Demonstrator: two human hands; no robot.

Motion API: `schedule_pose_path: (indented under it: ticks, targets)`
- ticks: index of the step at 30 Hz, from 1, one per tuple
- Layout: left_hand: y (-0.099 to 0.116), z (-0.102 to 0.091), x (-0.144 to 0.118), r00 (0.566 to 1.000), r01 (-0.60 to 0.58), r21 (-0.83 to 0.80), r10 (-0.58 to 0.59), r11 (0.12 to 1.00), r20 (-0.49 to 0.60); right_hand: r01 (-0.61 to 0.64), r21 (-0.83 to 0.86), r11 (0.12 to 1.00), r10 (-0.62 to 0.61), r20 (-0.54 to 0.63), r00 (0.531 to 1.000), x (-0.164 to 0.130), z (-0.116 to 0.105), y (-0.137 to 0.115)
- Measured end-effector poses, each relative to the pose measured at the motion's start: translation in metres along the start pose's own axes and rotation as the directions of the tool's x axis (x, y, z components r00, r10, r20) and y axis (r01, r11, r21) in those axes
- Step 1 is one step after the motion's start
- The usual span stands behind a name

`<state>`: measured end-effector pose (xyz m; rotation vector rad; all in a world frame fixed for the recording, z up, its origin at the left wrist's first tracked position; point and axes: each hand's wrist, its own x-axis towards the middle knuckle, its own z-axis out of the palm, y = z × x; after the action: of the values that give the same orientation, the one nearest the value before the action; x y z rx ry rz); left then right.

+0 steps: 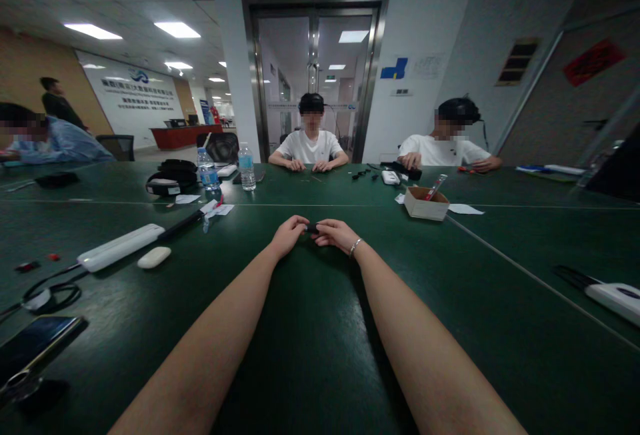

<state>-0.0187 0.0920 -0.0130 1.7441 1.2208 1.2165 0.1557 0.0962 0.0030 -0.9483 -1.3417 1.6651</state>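
Observation:
Both arms reach forward over the green table (305,328). Between the hands is a small dark cylindrical object (313,228), held just above or on the tabletop; its exact kind is too small to make out. My left hand (289,235) is closed, pinching the object's left end with thumb and fingertips. On the other side, my right hand (340,235) is also closed, with thumb and fingers around the right end. A silver bracelet (355,246) circles my right wrist. The fingers hide parts of the object.
Left lie a white power strip (123,246), a white oval case (154,258) and a phone (37,348). Water bottles (247,167) stand farther back. A small box (427,204) sits ahead right, a white device (617,298) far right. Two people in white shirts sit opposite.

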Motion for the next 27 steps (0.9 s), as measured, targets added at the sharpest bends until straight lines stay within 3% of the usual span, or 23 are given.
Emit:
schedule_pose_path:
  ticks: [27]
  targets:
    - [-0.0009,0.0018,-0.0003,1.0,0.006,-0.025,-0.006,1.0,0.019,-0.007,-0.002,1.0,0.007,-0.02,1.0,-0.0001,0.0009,-0.001]
